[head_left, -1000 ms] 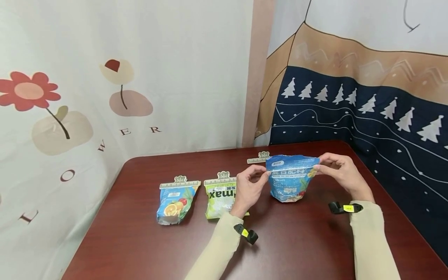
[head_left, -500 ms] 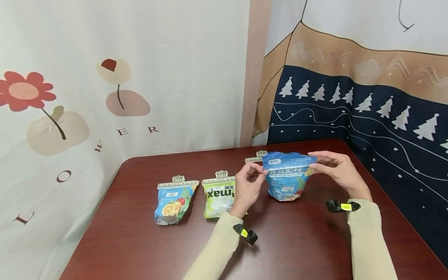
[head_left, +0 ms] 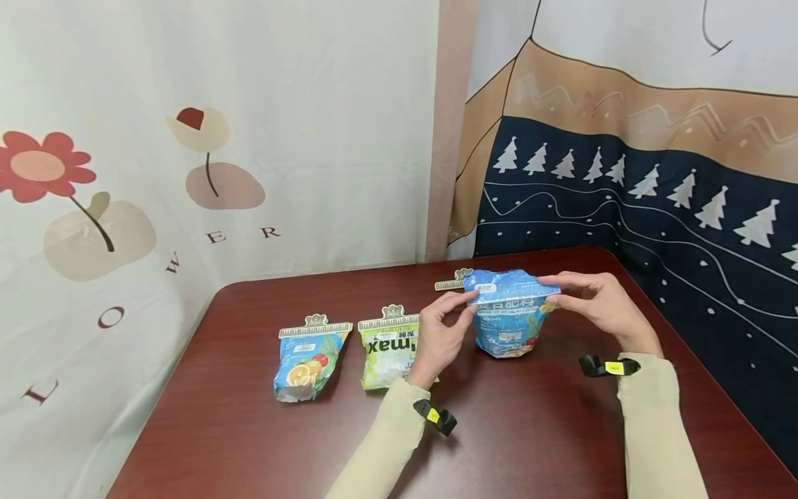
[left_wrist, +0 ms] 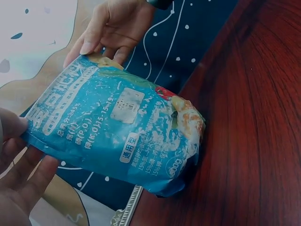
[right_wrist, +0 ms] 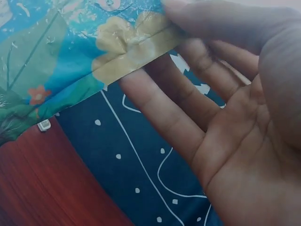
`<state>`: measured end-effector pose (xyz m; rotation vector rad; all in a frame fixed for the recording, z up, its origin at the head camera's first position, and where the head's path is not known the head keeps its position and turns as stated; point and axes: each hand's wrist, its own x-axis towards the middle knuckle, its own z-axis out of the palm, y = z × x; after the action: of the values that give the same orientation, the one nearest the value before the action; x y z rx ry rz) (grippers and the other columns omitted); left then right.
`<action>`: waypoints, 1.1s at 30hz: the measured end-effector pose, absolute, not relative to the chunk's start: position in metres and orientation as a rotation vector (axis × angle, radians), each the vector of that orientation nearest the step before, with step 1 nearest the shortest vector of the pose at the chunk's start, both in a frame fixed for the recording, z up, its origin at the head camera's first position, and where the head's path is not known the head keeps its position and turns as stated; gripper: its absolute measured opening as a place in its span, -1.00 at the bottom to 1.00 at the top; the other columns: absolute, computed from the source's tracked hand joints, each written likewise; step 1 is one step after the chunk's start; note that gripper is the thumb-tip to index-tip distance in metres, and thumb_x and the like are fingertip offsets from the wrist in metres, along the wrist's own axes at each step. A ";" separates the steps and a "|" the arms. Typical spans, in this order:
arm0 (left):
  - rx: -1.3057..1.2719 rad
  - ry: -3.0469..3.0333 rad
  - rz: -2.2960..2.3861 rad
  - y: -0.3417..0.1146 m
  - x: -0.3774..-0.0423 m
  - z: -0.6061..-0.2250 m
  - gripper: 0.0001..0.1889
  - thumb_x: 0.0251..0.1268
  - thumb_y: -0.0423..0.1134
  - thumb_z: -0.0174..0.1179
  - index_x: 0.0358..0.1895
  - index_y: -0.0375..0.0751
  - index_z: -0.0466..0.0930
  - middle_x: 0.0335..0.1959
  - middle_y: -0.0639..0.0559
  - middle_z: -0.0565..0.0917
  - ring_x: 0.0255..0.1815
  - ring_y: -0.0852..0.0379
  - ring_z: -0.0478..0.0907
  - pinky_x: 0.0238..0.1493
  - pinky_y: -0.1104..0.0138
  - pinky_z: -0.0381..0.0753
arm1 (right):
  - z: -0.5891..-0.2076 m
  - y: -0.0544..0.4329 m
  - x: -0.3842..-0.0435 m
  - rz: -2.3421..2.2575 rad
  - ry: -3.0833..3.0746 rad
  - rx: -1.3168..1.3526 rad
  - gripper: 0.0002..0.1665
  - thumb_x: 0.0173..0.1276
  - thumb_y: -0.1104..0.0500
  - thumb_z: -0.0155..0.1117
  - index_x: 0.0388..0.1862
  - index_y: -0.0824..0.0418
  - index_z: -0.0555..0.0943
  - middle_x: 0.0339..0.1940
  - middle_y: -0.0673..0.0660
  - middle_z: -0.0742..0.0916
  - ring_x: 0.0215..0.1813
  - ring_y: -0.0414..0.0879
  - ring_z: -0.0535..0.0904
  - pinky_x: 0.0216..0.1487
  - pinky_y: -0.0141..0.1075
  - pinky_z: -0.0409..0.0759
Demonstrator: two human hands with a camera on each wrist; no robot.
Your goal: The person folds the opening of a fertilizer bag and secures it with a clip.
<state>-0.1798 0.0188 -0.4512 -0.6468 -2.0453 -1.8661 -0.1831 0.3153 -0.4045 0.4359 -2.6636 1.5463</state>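
Note:
A blue fertilizer bag (head_left: 508, 329) stands upright on the table's right half, its crinkled top bent at a crease. My left hand (head_left: 439, 341) pinches the bag's left upper corner between thumb and forefinger. At the opposite corner, my right hand (head_left: 607, 310) pinches the edge, thumb in front and fingers along the top. The left wrist view shows the bag's printed front (left_wrist: 127, 117) stretched between both hands. Close up in the right wrist view, the thumb lies over the yellow-flowered edge (right_wrist: 131, 49) with fingers behind it. A loose crown-topped clip (head_left: 450, 285) lies partly hidden behind the bag.
Left of the hands lies a green bag (head_left: 385, 364) with a ruler-like clip (head_left: 391, 321) across its top; the left hand partly covers it. Farther left is another blue bag (head_left: 307, 371), also clipped (head_left: 316, 330). Printed curtains (head_left: 349, 138) hang behind the dark red table (head_left: 249, 443).
The bag's top has tilted at the crease. My left forefinger has moved up onto the top flap, and my right fingers have reached farther along the top edge. The view has shifted slightly.

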 end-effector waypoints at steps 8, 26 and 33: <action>-0.624 -2.134 -1.743 0.018 -0.182 -0.451 -0.77 0.38 -0.31 0.34 0.05 -0.13 0.79 -0.08 -0.04 0.78 -0.04 0.05 0.70 0.01 0.34 0.65 | -0.402 0.315 -0.183 1.431 -2.761 0.383 -0.55 0.44 -0.07 0.37 0.25 -0.01 0.70 0.14 0.04 0.72 0.11 -0.18 0.56 -0.02 -0.47 0.64; -0.658 -2.137 -1.594 0.020 -0.182 -0.452 -0.90 0.43 -0.26 0.30 -0.14 -0.11 0.79 -0.12 0.03 0.74 0.01 0.15 0.67 0.13 0.29 0.63 | -0.400 0.312 -0.182 1.351 -2.678 0.503 -0.89 0.41 0.10 0.41 -0.18 0.01 0.84 -0.06 0.00 0.72 0.00 -0.21 0.54 -0.11 -0.44 0.64; -0.669 -2.151 -1.665 0.019 -0.180 -0.450 -0.89 0.46 -0.25 0.28 -0.12 -0.07 0.79 -0.17 0.08 0.82 -0.14 0.15 0.72 -0.06 0.27 0.69 | -0.396 0.310 -0.182 1.294 -2.729 0.594 -0.79 0.47 0.19 0.33 -0.05 -0.05 0.82 -0.13 -0.01 0.77 -0.08 -0.16 0.60 -0.10 -0.40 0.65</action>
<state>-0.1799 0.0189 -0.4502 -0.6688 -2.1506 -1.6648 -0.1821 0.3100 -0.3956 0.5944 -2.7294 1.2940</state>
